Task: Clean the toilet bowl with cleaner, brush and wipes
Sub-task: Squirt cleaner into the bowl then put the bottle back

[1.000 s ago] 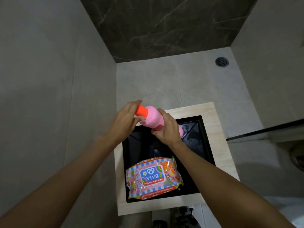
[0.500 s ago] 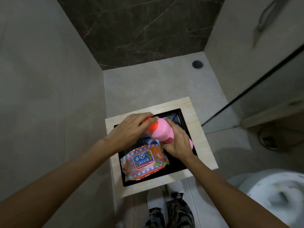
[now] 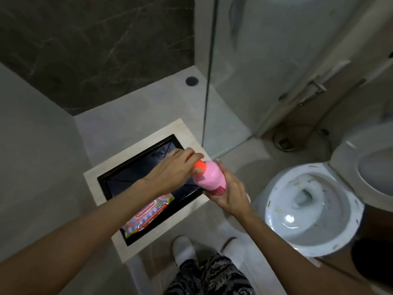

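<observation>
Right hand (image 3: 228, 193) grips the bottle (image 3: 209, 177); left hand (image 3: 174, 170) pinches its cap (image 3: 198, 166). Bottle has swung from above the tray (image 3: 102, 179) toward the toilet (image 3: 306, 209), now in view: cleaner application is likely imminent.

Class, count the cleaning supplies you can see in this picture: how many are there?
2: a pink bottle held in both hands, and a wipes pack in the black tray. No brush shows.

Both forearms are bare, with no sleeves in view up to the left hand (image 3: 170, 173) and right hand (image 3: 230, 195). Below the fingers, dark patterned trousers (image 3: 212, 275) and white slippers (image 3: 182, 248) show.
</observation>
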Tool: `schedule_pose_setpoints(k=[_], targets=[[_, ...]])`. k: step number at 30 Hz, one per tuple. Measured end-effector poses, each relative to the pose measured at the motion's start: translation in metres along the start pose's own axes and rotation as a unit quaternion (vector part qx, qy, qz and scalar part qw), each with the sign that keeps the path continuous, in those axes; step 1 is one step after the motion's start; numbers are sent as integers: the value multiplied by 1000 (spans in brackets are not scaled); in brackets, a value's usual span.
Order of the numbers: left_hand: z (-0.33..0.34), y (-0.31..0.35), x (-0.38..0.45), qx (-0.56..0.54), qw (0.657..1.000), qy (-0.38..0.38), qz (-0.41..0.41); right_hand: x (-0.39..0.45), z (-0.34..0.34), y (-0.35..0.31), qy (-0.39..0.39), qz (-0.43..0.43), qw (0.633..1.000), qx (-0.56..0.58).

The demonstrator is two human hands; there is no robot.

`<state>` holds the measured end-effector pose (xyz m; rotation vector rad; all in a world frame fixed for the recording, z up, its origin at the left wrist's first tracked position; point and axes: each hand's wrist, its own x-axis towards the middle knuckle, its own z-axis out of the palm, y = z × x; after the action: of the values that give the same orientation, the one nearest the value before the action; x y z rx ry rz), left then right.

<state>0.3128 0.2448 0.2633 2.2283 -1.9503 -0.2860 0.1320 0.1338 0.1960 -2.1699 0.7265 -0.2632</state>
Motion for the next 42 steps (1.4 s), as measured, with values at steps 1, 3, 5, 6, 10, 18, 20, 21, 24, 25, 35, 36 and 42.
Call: schedule_pose_setpoints(k=[1, 3, 5, 6, 10, 18, 20, 21, 24, 25, 35, 36, 42], targets=[[4, 10, 11, -1, 1000, -2, 6, -6, -9, 10, 9, 10, 1000, 5], [13, 31, 33, 6, 1000, -3, 26, -19, -29, 32, 32, 46, 998, 19], [21, 54, 53, 9, 997, 9, 78, -32, -50, 52, 55, 69, 996, 18], [25, 66, 62, 4, 994, 10, 110, -39, -60, 63, 66, 74, 995, 8], [39, 113, 103, -17, 987, -50, 149, -69, -97, 101, 92, 107, 990, -13], [83, 207, 165, -21, 970, -85, 226, -126, -151, 173, 147, 188, 971, -17], [94, 226, 176, -38, 968, -87, 233, -137, -161, 189, 151, 205, 967, -26], [100, 234, 182, -47, 968, -91, 228, -142, -165, 196, 154, 205, 966, -28], [114, 259, 196, -113, 971, -138, 161, -158, -172, 216, 154, 200, 967, -42], [122, 265, 201, -136, 969, -162, 129, -163, -173, 223, 152, 203, 966, -48], [172, 269, 258, -147, 960, -240, 6, -192, -165, 295, 184, 299, 935, -61], [182, 267, 262, -166, 958, -235, -4, -190, -163, 302, 187, 312, 930, -57], [265, 263, 262, -298, 925, -213, -104, -169, -150, 352, 208, 383, 899, -40]])
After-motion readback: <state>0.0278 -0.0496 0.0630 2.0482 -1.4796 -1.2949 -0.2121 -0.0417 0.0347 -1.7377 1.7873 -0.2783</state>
